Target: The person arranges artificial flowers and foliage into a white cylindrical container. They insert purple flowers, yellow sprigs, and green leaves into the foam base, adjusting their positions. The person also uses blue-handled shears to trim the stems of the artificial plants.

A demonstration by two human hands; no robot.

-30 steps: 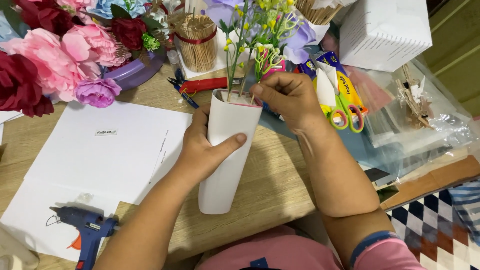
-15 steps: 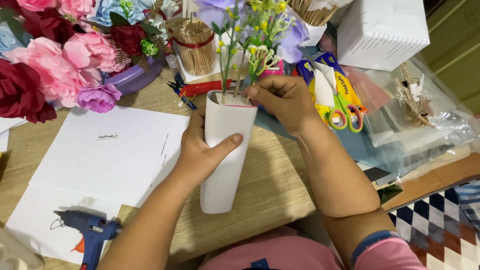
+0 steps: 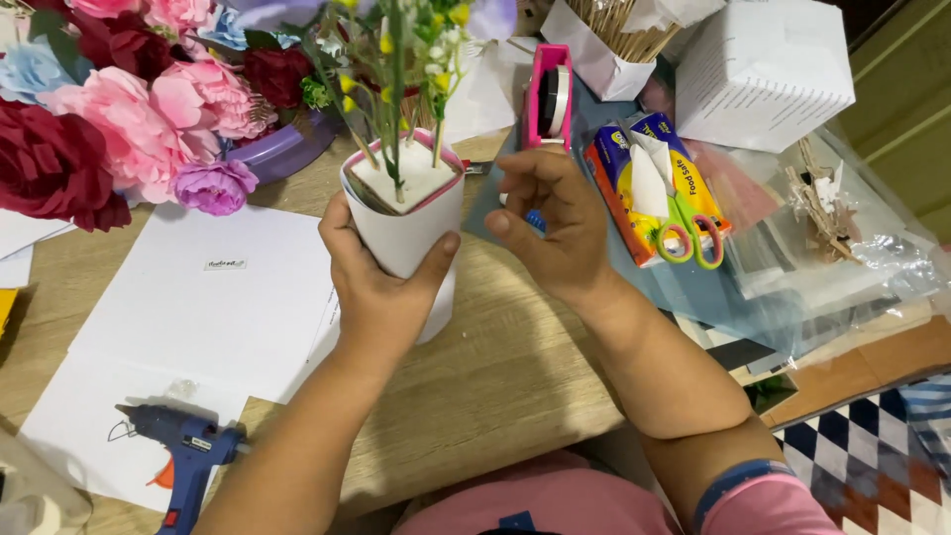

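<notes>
The left hand (image 3: 381,287) was wrapped around the white cylindrical paper vase (image 3: 406,228), fingers clamped on its wall, holding it tilted above the light wooden tabletop (image 3: 505,376) (thin green artificial stems (image 3: 396,89) stood in the white foam block at its mouth). The right hand (image 3: 555,223) hovered just beside the vase rim, fingers loosely curled and slightly apart, gripping nothing. A blue glue gun (image 3: 178,456) lay on white paper sheets (image 3: 198,327) nearby.

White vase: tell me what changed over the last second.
The right hand let go of the white vase's rim and now hangs beside it. The vase tipped toward the camera, showing the foam block inside. The left hand still grips it; the stems stay planted.
</notes>
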